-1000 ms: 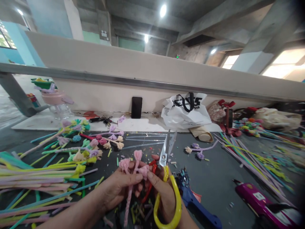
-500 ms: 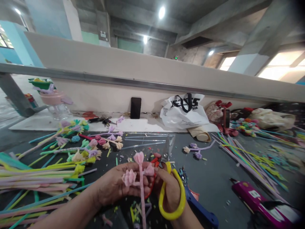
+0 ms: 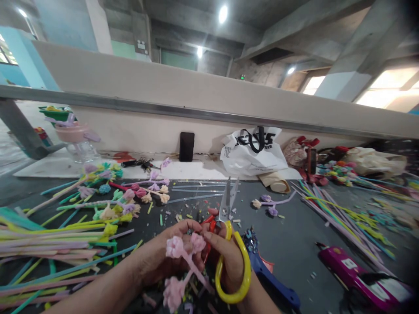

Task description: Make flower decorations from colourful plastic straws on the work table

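A pink fuzzy flower sprig (image 3: 188, 257) with three blossoms lies tilted in front of my left hand (image 3: 163, 253), whose fingers are closed around part of it. Yellow-handled scissors (image 3: 225, 209) hang over my right hand (image 3: 229, 257), one handle loop around it and the blades pointing away, slightly apart. The right fingers are bent in close to the upper blossom and the left fingertips. Between both hands shows a red-handled tool (image 3: 212, 226), mostly hidden, its kind unclear.
Bundles of coloured fuzzy stems (image 3: 49, 248) and finished flowers (image 3: 124, 205) lie left. On the right are a purple sprig (image 3: 273, 204), a blue-handled tool (image 3: 275, 283), a magenta device (image 3: 347, 266) and more stems (image 3: 340, 222). Behind stand a phone (image 3: 187, 147) and white bag (image 3: 252, 152).
The pink sprig has turned from upright to slanted, one blossom now hanging at the lower left. The scissors in my right hand have shifted slightly, their blades showing more plainly.
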{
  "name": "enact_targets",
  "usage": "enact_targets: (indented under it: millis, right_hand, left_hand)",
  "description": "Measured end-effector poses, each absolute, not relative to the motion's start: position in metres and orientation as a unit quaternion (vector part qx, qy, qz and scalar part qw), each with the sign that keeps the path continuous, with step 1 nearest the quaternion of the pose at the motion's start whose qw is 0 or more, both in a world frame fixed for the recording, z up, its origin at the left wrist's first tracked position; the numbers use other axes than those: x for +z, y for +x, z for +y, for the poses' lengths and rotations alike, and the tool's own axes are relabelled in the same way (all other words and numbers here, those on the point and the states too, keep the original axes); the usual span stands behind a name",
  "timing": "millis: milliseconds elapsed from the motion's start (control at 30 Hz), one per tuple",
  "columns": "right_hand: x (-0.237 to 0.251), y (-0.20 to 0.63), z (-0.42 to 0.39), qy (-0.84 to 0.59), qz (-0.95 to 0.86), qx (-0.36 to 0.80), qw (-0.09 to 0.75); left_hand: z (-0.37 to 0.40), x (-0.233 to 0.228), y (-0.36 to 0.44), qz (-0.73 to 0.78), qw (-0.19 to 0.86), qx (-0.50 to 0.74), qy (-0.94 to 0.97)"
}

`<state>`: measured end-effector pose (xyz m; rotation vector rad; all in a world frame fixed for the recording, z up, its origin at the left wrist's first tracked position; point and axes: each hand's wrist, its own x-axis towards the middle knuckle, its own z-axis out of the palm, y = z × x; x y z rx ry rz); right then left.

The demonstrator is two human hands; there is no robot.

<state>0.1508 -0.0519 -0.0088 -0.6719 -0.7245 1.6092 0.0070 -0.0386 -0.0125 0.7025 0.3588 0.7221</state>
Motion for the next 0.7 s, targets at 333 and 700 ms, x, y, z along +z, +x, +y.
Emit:
enact_targets:
  millis: [333, 700]
  right_hand:
    - [-0.011, 0.153, -0.052, -0.292, -0.289, 0.699, 0.585]
    - [-0.012, 0.153, -0.05, -0.346, -0.342, 0.654, 0.579]
  left_hand:
    - [-0.036, -0.014, 0.004, 0.16, 0.884, 0.374, 0.23]
    - [-0.024, -0.014, 0.003, 0.174, 0.854, 0.459, 0.172]
